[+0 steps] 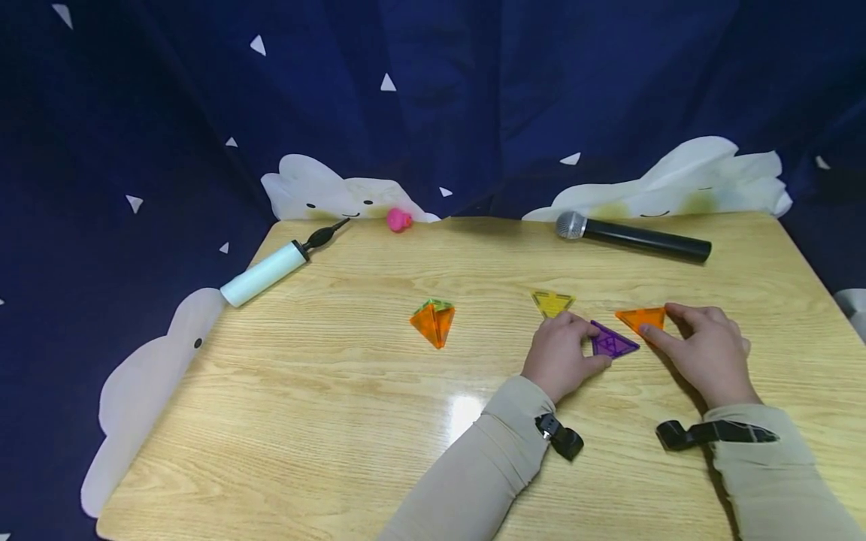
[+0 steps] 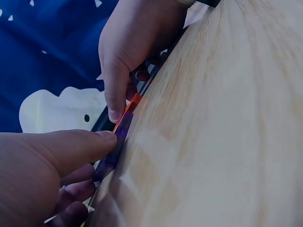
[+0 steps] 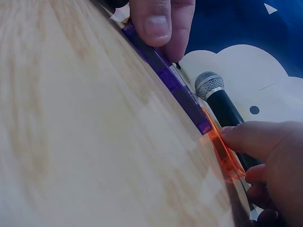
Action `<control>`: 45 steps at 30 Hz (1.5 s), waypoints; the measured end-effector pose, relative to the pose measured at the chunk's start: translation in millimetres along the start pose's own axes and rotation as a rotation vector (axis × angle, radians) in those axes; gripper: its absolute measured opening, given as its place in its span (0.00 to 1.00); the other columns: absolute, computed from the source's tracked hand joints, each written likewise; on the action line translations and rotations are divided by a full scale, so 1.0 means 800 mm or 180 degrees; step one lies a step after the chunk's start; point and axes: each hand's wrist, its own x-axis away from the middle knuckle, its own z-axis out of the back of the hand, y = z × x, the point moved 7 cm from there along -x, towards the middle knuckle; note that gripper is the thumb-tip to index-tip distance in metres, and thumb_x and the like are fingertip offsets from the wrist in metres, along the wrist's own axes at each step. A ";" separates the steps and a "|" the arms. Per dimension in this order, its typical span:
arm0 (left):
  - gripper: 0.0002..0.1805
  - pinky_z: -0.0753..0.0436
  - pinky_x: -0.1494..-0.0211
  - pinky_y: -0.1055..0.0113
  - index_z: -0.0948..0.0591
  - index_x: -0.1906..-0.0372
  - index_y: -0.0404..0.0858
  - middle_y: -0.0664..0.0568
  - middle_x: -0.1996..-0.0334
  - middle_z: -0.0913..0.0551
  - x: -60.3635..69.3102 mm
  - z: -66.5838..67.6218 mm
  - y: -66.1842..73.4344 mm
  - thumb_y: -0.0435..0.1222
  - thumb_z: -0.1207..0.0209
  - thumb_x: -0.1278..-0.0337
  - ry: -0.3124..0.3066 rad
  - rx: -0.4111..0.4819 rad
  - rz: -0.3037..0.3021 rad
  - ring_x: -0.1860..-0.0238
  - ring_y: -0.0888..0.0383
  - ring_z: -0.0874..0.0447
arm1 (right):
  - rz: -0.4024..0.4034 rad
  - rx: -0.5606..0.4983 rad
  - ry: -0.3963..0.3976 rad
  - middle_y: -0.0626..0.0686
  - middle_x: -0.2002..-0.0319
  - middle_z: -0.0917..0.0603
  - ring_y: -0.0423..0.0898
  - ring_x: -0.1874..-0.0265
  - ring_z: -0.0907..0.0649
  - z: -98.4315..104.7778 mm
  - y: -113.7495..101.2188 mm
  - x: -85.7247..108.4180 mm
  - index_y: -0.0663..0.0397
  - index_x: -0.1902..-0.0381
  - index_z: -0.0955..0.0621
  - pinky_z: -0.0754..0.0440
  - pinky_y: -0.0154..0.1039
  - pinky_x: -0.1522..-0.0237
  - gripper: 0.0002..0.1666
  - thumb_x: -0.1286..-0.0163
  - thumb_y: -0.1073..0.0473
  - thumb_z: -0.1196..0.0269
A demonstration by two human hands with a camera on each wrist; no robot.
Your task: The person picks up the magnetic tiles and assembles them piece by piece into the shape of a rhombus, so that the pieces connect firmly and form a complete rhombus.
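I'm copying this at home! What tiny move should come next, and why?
Perhaps slide the orange triangle gently toward the purple triangle: the right grip pinches orange, the left grip pinches purple, and the head view shows bare table between them.

Cannot see the lower tip of the yellow triangle (image 1: 552, 302) behind the left hand (image 1: 560, 355) — nor all of the purple triangle (image 1: 613, 343) under its thumb, nor all of the orange triangle (image 1: 643, 317) behind the right hand (image 1: 714, 352). Cannot follow sleeves (image 1: 467, 481) or table (image 1: 291, 421) past the head view's lower edge.
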 end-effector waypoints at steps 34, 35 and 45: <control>0.24 0.32 0.39 0.73 0.17 0.41 0.57 0.70 0.45 0.21 0.033 0.005 0.003 0.56 0.33 0.42 -0.0421 -0.0157 -0.0578 0.44 0.68 0.24 | -0.0024 0.0072 -0.0336 0.70 0.50 0.27 0.68 0.53 0.30 -0.002 0.002 -0.009 0.68 0.33 0.30 0.44 0.65 0.59 0.49 0.33 0.31 0.38; 0.23 0.32 0.40 0.73 0.17 0.41 0.57 0.70 0.45 0.21 0.034 0.005 0.003 0.56 0.34 0.41 -0.0416 -0.0162 -0.0598 0.44 0.68 0.24 | -0.0025 0.0055 -0.0324 0.69 0.51 0.27 0.67 0.53 0.30 -0.002 0.001 -0.009 0.68 0.34 0.29 0.44 0.65 0.59 0.48 0.33 0.32 0.38; 0.23 0.32 0.40 0.74 0.17 0.41 0.57 0.70 0.44 0.21 0.034 0.004 0.003 0.55 0.34 0.41 -0.0373 -0.0207 -0.0671 0.44 0.69 0.25 | -0.0077 -0.0349 -0.0094 0.68 0.53 0.22 0.65 0.55 0.24 0.001 0.001 -0.002 0.72 0.35 0.32 0.47 0.65 0.55 0.45 0.34 0.44 0.31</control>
